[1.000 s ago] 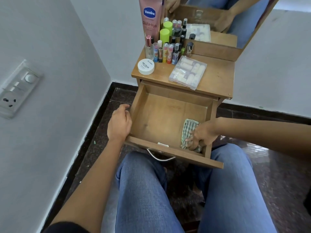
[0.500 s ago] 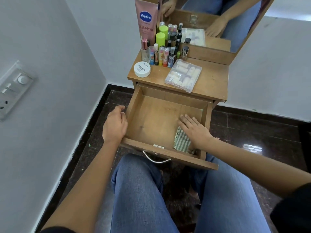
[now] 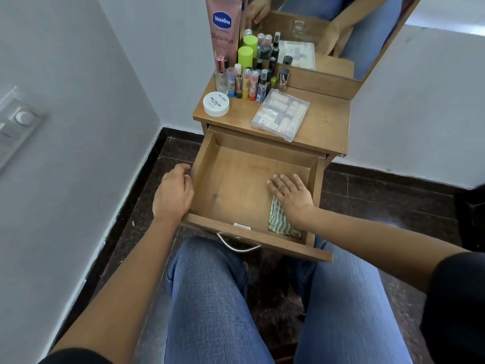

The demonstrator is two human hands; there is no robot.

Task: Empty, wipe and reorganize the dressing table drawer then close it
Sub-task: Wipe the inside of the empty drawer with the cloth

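Note:
The wooden drawer (image 3: 231,179) of the dressing table is pulled out over my knees, and only a green-and-white striped cloth (image 3: 279,222) lies in it, at the near right corner. My right hand (image 3: 291,194) lies flat on the cloth with straight fingers spread toward the drawer's back. My left hand (image 3: 173,195) grips the drawer's left side wall, fingers curled over its edge. On the tabletop (image 3: 325,122) stand a pink Vaseline tube (image 3: 223,27), several small bottles and lip balms (image 3: 249,80), a white nail polish remover tub (image 3: 216,104) and a clear compartment box (image 3: 280,114).
A mirror (image 3: 333,30) leans at the back of the table. A white wall with a switch plate (image 3: 18,124) runs close on the left. The floor (image 3: 393,200) is dark tile. My knees in blue jeans sit just under the drawer's metal handle (image 3: 237,245).
My right hand went from bunching the cloth at the near right corner to lying flat on it and has slid toward the drawer's back. My left hand stays on the side wall.

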